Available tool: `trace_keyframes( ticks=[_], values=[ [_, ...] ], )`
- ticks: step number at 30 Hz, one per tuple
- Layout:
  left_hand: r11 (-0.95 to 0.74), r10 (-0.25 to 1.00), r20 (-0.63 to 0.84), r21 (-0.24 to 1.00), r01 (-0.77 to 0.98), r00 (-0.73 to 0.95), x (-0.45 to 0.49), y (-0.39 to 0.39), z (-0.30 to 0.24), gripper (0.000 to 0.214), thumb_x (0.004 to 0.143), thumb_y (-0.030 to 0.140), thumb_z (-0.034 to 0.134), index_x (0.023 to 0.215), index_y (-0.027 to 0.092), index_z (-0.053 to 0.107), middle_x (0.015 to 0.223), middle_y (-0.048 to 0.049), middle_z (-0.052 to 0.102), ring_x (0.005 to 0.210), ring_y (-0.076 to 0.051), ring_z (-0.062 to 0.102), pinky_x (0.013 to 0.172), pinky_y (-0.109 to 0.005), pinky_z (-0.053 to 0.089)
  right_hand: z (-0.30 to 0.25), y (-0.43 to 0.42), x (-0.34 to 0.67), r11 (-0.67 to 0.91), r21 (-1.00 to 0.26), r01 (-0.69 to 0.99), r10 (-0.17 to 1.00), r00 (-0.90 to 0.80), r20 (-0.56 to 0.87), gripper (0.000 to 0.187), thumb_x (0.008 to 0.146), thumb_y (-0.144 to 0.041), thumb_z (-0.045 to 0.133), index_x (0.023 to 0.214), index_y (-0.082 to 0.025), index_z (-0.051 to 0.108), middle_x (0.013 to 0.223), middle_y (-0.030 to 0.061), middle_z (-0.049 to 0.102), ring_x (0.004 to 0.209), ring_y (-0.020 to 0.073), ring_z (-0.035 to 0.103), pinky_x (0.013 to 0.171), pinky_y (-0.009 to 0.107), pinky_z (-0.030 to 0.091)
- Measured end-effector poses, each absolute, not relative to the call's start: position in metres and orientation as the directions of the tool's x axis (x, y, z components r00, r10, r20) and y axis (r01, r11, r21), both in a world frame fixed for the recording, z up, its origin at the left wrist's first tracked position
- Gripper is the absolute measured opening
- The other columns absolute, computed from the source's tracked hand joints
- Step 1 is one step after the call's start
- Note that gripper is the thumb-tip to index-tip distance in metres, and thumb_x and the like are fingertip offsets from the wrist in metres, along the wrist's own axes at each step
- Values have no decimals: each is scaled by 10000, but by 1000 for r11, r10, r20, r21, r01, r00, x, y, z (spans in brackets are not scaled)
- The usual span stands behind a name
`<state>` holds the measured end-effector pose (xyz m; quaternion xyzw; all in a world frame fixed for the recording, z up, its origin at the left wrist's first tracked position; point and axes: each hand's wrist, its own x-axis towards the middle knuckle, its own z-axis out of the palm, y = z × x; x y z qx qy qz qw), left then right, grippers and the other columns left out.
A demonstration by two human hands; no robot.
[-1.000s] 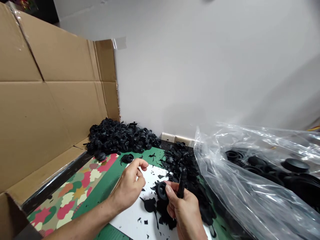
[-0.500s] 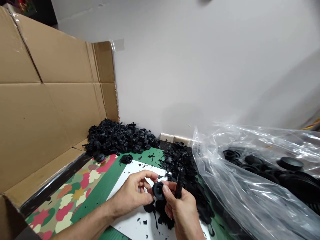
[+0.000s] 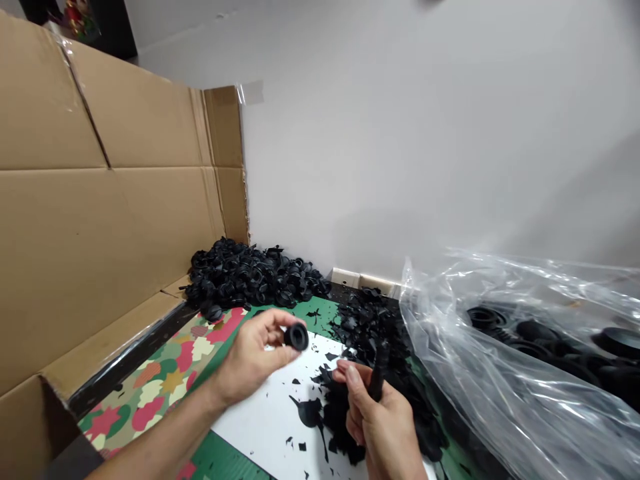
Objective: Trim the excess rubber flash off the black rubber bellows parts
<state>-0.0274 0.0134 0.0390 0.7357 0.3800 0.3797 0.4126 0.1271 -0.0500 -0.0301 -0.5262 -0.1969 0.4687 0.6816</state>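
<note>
Rubber grommet (image 3: 297, 337), pinched in L hand (image 3: 249, 355), black handle (image 3: 379, 372) in R hand (image 3: 383, 423)

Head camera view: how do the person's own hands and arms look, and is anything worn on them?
The left hand and right hand are bare; no glove, ring or watch shows. The left forearm is also bare, with no sleeve in view, and the right wrist runs out of the frame.

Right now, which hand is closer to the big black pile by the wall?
Left. The left hand is just below the black rubber pile, not touching it; the right hand is farther, down to the right.
</note>
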Motion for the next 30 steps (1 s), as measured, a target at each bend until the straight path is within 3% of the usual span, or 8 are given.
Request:
trace_keyframes(
  ticks=[2,5,7,10,12,17,23,30],
  values=[
    [-679,727,424,561,473,540,-37,21,46,227,796,40,509,947,167,623,957,-76,664,849,-196,602,776,-360,464,-31,-50,129,-20,-898,-440,844,474,-250,658,520,-642,783,844,-80,673,466,-89,412,369,14,206,343,166,172],
    [-792,608,296,165,588,737,-45,27,52,308,760,-70,423,757,166,622,823,-45,643,775,-194,591,809,-413,421,-31,-51,132,-27,-893,-449,857,450,-252,655,522,-635,789,847,-81,659,447,-119,350,368,14,196,345,163,166],
    [-744,668,241,251,619,704,-44,28,55,309,721,-73,457,803,165,637,831,-36,644,762,-189,590,794,-399,424,-31,-51,133,-29,-890,-456,871,425,-247,626,548,-614,790,855,-85,653,436,-139,297,360,22,200,345,170,175],
    [-494,756,143,766,412,639,-34,23,55,302,678,50,631,948,182,661,901,-32,667,785,-182,597,736,-334,461,-29,-52,135,-38,-893,-448,885,401,-238,598,561,-590,796,878,-101,661,429,-131,311,346,38,221,344,188,185],
    [-213,769,76,967,142,634,-26,18,49,307,628,142,735,929,184,688,975,-50,670,838,-191,613,743,-326,474,-26,-53,134,-53,-891,-452,905,356,-234,589,566,-592,792,888,-112,681,413,-130,295,335,44,214,342,195,180],
    [157,785,1,967,-200,619,-15,10,22,413,532,335,878,888,187,731,997,-55,657,813,-173,633,691,-264,469,-21,-56,128,-53,-890,-452,953,242,-180,548,623,-627,738,827,-119,708,400,-136,226,326,35,153,323,193,160],
    [222,805,-77,958,-179,588,-14,6,7,450,484,323,902,876,178,735,792,-6,617,692,-119,524,592,-210,402,-26,-56,124,-68,-882,-466,949,244,-202,522,592,-588,778,815,-125,694,397,-141,217,330,30,119,313,197,141],
    [185,794,-102,979,-79,600,-19,7,8,454,533,204,792,973,168,683,827,-8,606,696,-127,489,618,-238,387,-33,-53,124,-75,-877,-474,931,281,-231,520,555,-578,801,777,-126,673,414,-150,192,332,20,110,311,186,117]
  ],
)
